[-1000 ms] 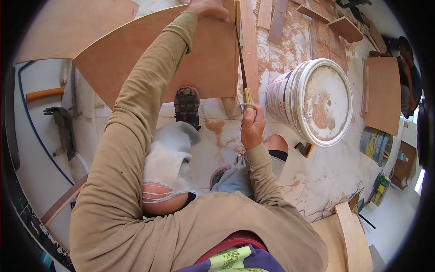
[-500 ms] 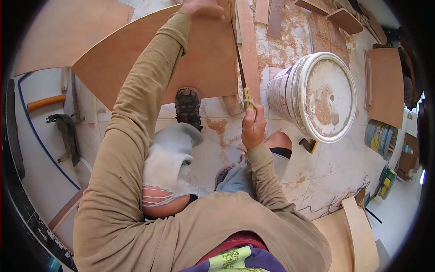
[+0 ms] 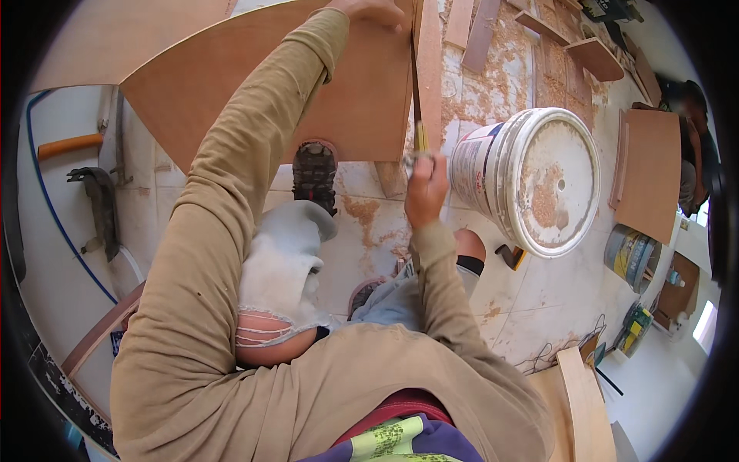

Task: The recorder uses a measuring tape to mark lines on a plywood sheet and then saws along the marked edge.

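Observation:
A large reddish-brown plywood panel with a curved far-left edge lies in front of me. My left hand rests on its far part, fingers stretched out, partly cut off by the top of the view. At the panel's right edge my right hand is closed round the yellowish handle of a long, thin, dark-bladed tool, which looks like a hand saw seen edge-on. Its blade runs along the gap between the panel and a narrow wood strip. My shoe is at the panel's near edge.
A lidded white bucket stands right of my right hand. Wood offcuts and sawdust cover the far floor. A hammer and an orange-handled tool lie at left. Another person is at the far right, beside a brown board.
My right hand has pushed the saw away from me along the panel edge. The left hand stays on the panel. The whole view has shifted slightly.

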The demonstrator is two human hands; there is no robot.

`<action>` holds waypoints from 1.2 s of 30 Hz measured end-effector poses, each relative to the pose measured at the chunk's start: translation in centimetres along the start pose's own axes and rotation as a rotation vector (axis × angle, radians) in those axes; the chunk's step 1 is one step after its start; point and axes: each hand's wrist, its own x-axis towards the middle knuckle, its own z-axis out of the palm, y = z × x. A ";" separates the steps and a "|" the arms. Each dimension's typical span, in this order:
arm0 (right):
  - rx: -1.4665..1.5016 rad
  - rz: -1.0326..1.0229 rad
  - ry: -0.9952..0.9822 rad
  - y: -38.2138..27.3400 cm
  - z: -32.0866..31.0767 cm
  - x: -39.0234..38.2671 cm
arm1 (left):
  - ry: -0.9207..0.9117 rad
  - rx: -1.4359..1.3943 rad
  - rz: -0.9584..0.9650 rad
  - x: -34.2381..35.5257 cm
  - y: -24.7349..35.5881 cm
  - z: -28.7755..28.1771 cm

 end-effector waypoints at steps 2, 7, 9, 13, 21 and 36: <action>0.003 -0.039 0.041 0.8 3.8 7.7 | -0.002 -0.012 0.005 -0.2 0.2 -0.2; 0.003 0.039 0.033 1.4 4.5 10.2 | 0.008 -0.002 0.002 -0.8 0.3 -0.2; -0.121 0.193 -0.025 0.2 0.7 2.8 | 0.022 0.010 0.011 -0.7 0.2 0.1; -0.052 0.304 -0.066 -1.2 -1.7 -3.3 | 0.037 0.037 -0.001 -0.4 0.1 0.4; -0.159 -0.108 0.048 6.7 6.1 12.7 | 0.064 0.096 -0.029 -1.8 1.3 -1.0; -0.122 0.061 0.015 1.0 4.7 11.0 | -0.037 -0.011 -0.035 -0.4 0.6 -0.7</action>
